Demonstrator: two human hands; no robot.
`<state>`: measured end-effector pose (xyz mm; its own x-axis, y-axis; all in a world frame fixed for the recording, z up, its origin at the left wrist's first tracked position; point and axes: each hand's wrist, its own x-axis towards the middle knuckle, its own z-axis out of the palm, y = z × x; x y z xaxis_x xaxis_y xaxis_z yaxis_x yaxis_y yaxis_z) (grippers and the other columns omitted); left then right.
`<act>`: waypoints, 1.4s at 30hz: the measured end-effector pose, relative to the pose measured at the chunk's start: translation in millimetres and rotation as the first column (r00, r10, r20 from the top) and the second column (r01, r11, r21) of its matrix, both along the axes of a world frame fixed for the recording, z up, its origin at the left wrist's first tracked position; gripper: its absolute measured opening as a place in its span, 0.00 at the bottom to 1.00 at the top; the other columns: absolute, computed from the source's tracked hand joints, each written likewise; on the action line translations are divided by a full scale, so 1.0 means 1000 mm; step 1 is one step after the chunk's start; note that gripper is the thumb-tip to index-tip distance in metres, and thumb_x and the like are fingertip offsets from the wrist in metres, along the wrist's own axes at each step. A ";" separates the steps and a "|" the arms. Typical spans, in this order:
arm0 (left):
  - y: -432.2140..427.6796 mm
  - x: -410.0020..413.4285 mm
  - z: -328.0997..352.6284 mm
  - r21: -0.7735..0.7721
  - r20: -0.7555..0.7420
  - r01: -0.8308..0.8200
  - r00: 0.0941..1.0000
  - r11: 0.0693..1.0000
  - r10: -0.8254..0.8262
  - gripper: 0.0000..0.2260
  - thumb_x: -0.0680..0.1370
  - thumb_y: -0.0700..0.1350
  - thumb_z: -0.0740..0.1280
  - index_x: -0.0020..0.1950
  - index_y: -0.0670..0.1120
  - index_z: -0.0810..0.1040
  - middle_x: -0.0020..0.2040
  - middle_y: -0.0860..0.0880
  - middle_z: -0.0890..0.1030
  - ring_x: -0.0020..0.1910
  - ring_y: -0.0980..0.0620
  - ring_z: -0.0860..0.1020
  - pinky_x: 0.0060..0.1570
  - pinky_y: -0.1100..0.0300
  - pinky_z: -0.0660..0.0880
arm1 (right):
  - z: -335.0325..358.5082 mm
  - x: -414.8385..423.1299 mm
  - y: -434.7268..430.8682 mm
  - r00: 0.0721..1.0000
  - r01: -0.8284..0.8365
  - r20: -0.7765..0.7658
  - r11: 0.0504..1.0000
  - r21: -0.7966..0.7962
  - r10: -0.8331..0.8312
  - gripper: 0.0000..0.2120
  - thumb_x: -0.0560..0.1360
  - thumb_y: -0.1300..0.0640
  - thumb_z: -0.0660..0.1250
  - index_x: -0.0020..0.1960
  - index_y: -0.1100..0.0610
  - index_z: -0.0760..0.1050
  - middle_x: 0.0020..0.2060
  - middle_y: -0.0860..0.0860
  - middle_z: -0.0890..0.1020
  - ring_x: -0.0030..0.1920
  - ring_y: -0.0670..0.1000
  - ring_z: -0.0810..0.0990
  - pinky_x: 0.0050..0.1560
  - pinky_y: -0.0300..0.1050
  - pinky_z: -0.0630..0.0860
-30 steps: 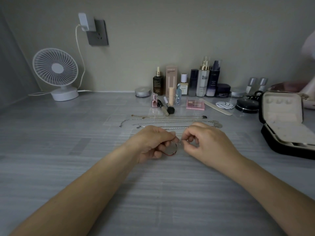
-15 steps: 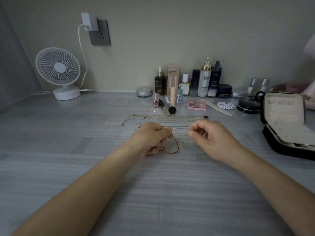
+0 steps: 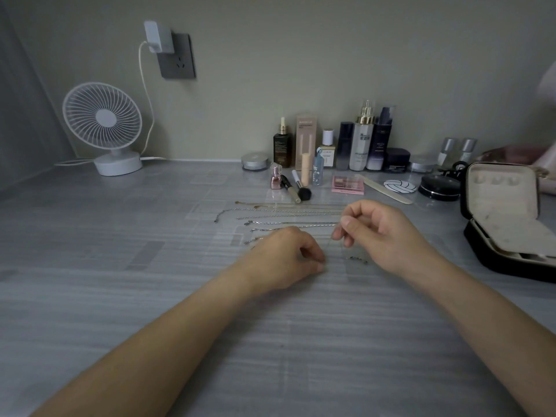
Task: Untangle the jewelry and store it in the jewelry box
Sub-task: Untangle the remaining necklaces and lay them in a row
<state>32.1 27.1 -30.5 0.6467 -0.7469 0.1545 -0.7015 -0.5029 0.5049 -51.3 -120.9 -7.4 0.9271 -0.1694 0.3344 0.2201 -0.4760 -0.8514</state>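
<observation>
Head view. The left hand (image 3: 288, 257) rests knuckles-up on the tabletop (image 3: 126, 266), fingers curled and pinched together at the tips; what they pinch is hidden. The right hand (image 3: 382, 233) is raised just above the surface, thumb and forefinger pressed on what appears to be a very thin strand hanging from them, too fine to trace. A small chain piece (image 3: 358, 259) lies between the hands. Behind them, several untangled chains (image 3: 279, 213) lie in parallel rows. The jewelry box (image 3: 508, 218) stands open at the right edge, well apart from the hands. Such chains are judged light, limp and prone to re-knotting; taking each by its clasp end and lifting it straight should keep it from snagging its neighbours. The tabletop is flat, smooth and grey-streaked, the room dim; cosmetics bottles (image 3: 361, 142) and a fan (image 3: 103, 121) stand along the wall.
</observation>
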 end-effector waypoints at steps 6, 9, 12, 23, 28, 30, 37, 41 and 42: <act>0.000 0.002 -0.002 -0.002 0.071 -0.037 0.997 0.999 0.037 0.04 0.75 0.46 0.66 0.46 0.47 0.80 0.39 0.57 0.74 0.33 0.61 0.70 0.34 0.67 0.65 | 0.004 -0.002 -0.003 0.998 0.028 0.046 0.995 0.096 -0.032 0.09 0.77 0.64 0.60 0.39 0.56 0.71 0.30 0.49 0.78 0.28 0.41 0.73 0.32 0.30 0.71; 0.002 0.005 0.002 -0.106 -0.062 -0.070 0.996 0.992 0.064 0.04 0.75 0.45 0.65 0.41 0.50 0.78 0.38 0.55 0.78 0.30 0.61 0.71 0.30 0.69 0.67 | 0.006 -0.003 -0.003 0.998 0.031 0.045 0.991 0.129 -0.037 0.10 0.76 0.65 0.60 0.37 0.56 0.71 0.27 0.49 0.76 0.27 0.42 0.71 0.31 0.31 0.70; 0.006 0.005 0.012 -0.231 -0.234 -0.148 0.968 0.962 0.093 0.08 0.75 0.43 0.64 0.36 0.52 0.74 0.33 0.58 0.75 0.26 0.62 0.71 0.26 0.71 0.67 | 0.007 -0.006 -0.004 0.999 -0.006 -0.033 0.997 0.077 0.008 0.11 0.73 0.67 0.61 0.35 0.56 0.73 0.24 0.49 0.75 0.28 0.48 0.70 0.31 0.36 0.68; 0.013 0.000 0.024 -0.134 -0.484 -0.100 0.875 0.986 0.023 0.06 0.64 0.48 0.64 0.28 0.49 0.73 0.33 0.44 0.67 0.29 0.52 0.62 0.28 0.61 0.57 | -0.002 0.000 -0.022 0.965 0.039 -0.230 0.941 -0.335 -0.122 0.07 0.69 0.51 0.70 0.37 0.52 0.83 0.38 0.55 0.85 0.38 0.51 0.81 0.45 0.48 0.77; 0.014 0.001 0.027 -0.184 -0.493 -0.154 0.869 0.971 0.044 0.08 0.63 0.48 0.63 0.23 0.48 0.74 0.33 0.45 0.70 0.30 0.52 0.65 0.29 0.60 0.59 | -0.007 -0.002 -0.025 0.897 0.217 -0.168 0.739 -0.637 -0.409 0.06 0.70 0.48 0.70 0.40 0.50 0.83 0.35 0.46 0.82 0.39 0.48 0.79 0.41 0.42 0.75; 0.015 0.002 0.027 -0.197 -0.492 -0.146 0.870 0.969 0.030 0.11 0.64 0.49 0.63 0.22 0.48 0.73 0.32 0.46 0.72 0.29 0.53 0.66 0.29 0.61 0.60 | -0.010 -0.002 -0.023 0.887 0.175 -0.204 0.713 -0.679 -0.413 0.06 0.69 0.48 0.70 0.40 0.49 0.83 0.35 0.46 0.82 0.41 0.50 0.80 0.42 0.44 0.76; 0.016 0.003 0.024 -0.161 -0.446 -0.111 0.895 0.981 0.028 0.20 0.73 0.49 0.64 0.21 0.47 0.76 0.30 0.43 0.71 0.30 0.53 0.66 0.27 0.65 0.62 | -0.012 -0.002 -0.017 0.902 0.129 -0.162 0.610 -0.782 -0.399 0.07 0.75 0.53 0.62 0.47 0.52 0.78 0.49 0.49 0.80 0.50 0.52 0.77 0.46 0.47 0.75; 0.012 0.002 0.022 -0.179 -0.443 -0.182 0.892 0.967 0.086 0.18 0.74 0.49 0.65 0.23 0.49 0.76 0.27 0.51 0.73 0.25 0.59 0.68 0.29 0.64 0.62 | -0.011 -0.002 -0.017 0.919 0.112 -0.166 0.641 -0.760 -0.357 0.05 0.76 0.55 0.58 0.46 0.53 0.72 0.47 0.50 0.80 0.49 0.54 0.77 0.45 0.47 0.74; 0.011 0.002 0.022 -0.197 -0.439 -0.198 0.893 0.960 0.095 0.17 0.75 0.47 0.65 0.25 0.50 0.76 0.24 0.57 0.74 0.24 0.62 0.70 0.29 0.65 0.63 | -0.009 -0.002 -0.016 0.926 0.122 -0.156 0.664 -0.737 -0.344 0.05 0.76 0.56 0.58 0.46 0.53 0.72 0.45 0.50 0.80 0.48 0.54 0.77 0.45 0.48 0.74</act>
